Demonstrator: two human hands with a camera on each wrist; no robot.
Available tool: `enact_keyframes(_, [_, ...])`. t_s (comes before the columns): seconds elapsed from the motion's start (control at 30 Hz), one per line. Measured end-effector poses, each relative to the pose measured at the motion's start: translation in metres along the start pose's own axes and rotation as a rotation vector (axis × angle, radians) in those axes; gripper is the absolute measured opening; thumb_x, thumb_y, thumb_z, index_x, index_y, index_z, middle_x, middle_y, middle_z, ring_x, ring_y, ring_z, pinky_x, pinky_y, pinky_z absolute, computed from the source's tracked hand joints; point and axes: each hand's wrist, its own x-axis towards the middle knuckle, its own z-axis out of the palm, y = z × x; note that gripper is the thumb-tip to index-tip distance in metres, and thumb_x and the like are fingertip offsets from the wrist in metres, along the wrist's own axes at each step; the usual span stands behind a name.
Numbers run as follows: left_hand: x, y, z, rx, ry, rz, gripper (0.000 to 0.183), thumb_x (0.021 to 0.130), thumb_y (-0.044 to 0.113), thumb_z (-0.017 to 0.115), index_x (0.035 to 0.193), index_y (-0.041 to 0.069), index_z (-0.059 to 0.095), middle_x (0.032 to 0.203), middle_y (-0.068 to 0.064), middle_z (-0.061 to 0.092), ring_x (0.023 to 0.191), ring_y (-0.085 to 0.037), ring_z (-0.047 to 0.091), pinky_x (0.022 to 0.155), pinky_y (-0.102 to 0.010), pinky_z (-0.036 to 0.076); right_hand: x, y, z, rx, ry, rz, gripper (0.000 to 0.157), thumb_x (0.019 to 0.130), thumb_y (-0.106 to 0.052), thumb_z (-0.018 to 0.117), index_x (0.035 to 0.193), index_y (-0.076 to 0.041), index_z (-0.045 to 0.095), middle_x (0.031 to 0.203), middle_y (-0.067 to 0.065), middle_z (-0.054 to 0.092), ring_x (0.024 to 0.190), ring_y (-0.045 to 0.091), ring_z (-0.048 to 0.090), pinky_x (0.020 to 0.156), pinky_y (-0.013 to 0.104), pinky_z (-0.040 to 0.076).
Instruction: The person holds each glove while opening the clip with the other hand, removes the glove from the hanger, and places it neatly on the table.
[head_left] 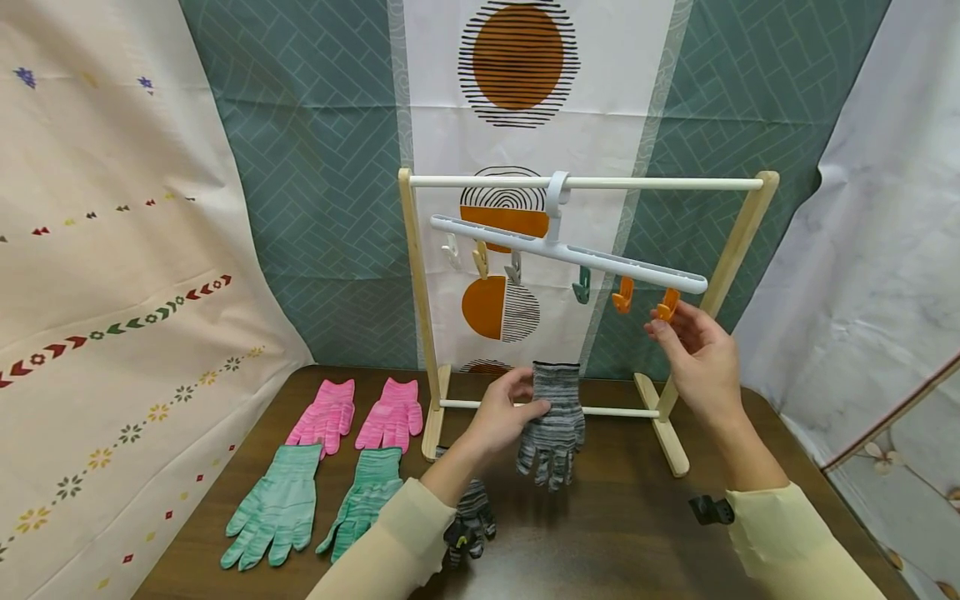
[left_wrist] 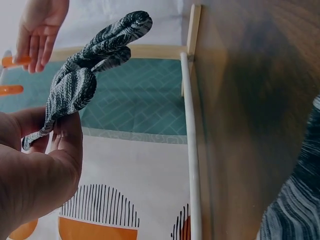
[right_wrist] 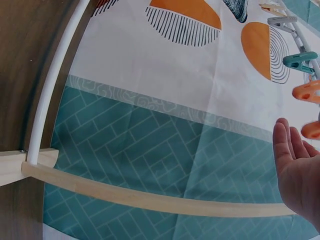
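Note:
My left hand (head_left: 512,408) pinches a grey-and-black knit glove (head_left: 557,408) near its cuff, and the glove hangs fingers down in front of the rack. In the left wrist view the same glove (left_wrist: 75,90) appears edge-on between thumb and fingers. With thumb and fingertips, my right hand (head_left: 701,354) holds the orange clip (head_left: 667,305) at the right end of a light grey clip hanger (head_left: 600,260). That hanger hooks over the rack's top bar and tilts down to the right. A second orange clip (head_left: 622,295) hangs beside the held one.
A wooden rack (head_left: 415,292) with white bars (head_left: 660,183) stands at the back of the brown table (head_left: 600,533). Pink gloves (head_left: 390,415) and green gloves (head_left: 276,504) lie at left. Another grey glove (head_left: 474,510) lies partly under my left forearm. A green clip (head_left: 582,285) hangs mid-hanger.

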Motion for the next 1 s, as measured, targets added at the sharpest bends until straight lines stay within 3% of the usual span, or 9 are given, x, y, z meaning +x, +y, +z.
enact_keyframes(0.2, [-0.005,-0.006,-0.002,-0.044,-0.013,-0.041,0.062,0.1,0.011,0.075,0.156,0.002,0.048,0.12,-0.013,0.068,0.105,-0.021,0.06,0.082,-0.034,0.05,-0.007,0.004,-0.004,-0.076,-0.015,0.027,0.051,0.1,-0.011,0.076,0.146,0.003,0.059,0.119,0.002,0.071,0.105,0.003,0.068,0.088,0.012,0.052])
enact_keyframes(0.37, [-0.009,-0.009,-0.004,-0.062,-0.031,-0.038,0.063,0.101,0.008,0.074,0.157,0.0,0.046,0.112,-0.012,0.071,0.098,-0.018,0.058,0.078,-0.032,0.047,-0.013,0.007,-0.006,-0.086,-0.032,0.017,0.052,0.098,-0.007,0.078,0.145,0.003,0.059,0.119,-0.005,0.072,0.105,0.002,0.068,0.087,0.011,0.052])
enact_keyframes(0.43, [-0.011,-0.01,-0.005,-0.058,-0.036,-0.042,0.063,0.101,0.009,0.074,0.157,0.001,0.046,0.112,-0.011,0.072,0.104,-0.019,0.058,0.079,-0.033,0.047,-0.016,0.009,-0.007,-0.096,-0.043,0.013,0.052,0.097,-0.007,0.079,0.144,0.003,0.06,0.119,-0.009,0.072,0.105,0.001,0.068,0.087,0.011,0.052])
enact_keyframes(0.6, [-0.016,-0.013,-0.007,-0.045,-0.044,-0.064,0.063,0.1,0.01,0.074,0.157,0.003,0.047,0.114,-0.011,0.072,0.118,-0.025,0.056,0.086,-0.037,0.047,-0.022,0.013,-0.01,-0.123,-0.071,0.011,0.05,0.096,-0.005,0.08,0.141,0.001,0.062,0.122,-0.005,0.072,0.105,0.0,0.068,0.087,0.011,0.052])
enact_keyframes(1.0, [-0.025,-0.022,-0.005,-0.04,-0.052,-0.13,0.062,0.1,0.01,0.075,0.155,0.003,0.048,0.12,-0.011,0.07,0.123,-0.03,0.057,0.096,-0.049,0.049,-0.036,0.017,-0.017,-0.178,-0.143,-0.008,0.046,0.098,-0.007,0.078,0.141,-0.003,0.064,0.125,0.014,0.072,0.104,0.001,0.069,0.087,0.013,0.053])
